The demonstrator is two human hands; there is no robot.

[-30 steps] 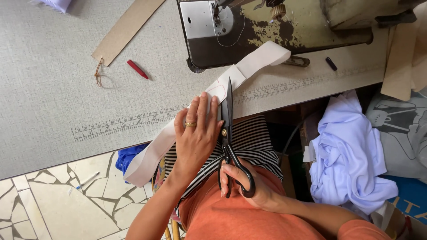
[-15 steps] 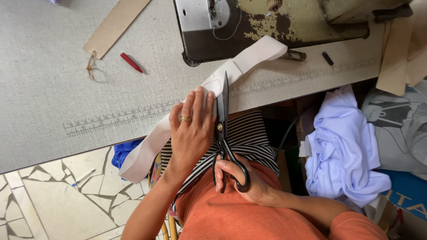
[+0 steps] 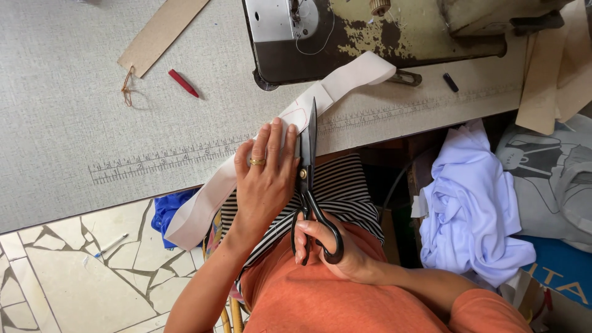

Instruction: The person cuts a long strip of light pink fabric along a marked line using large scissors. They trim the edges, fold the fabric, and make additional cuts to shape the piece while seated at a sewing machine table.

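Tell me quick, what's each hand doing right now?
Left hand: open, flat, pressing the white strip on the table.
Right hand: closed through the handles of the scissors, holding them.

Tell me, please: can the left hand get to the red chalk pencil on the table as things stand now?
Probably yes. The left hand lies flat on the white fabric strip, and the red chalk pencil lies up and to its left on the table with only bare surface between them. It would have to let go of the strip.

My left hand [image 3: 266,179] lies flat, palm down, fingers [image 3: 274,139] stretched forward together. My right hand [image 3: 336,250] is curled closed, thumb and fingers hooked, forearm bent inward.
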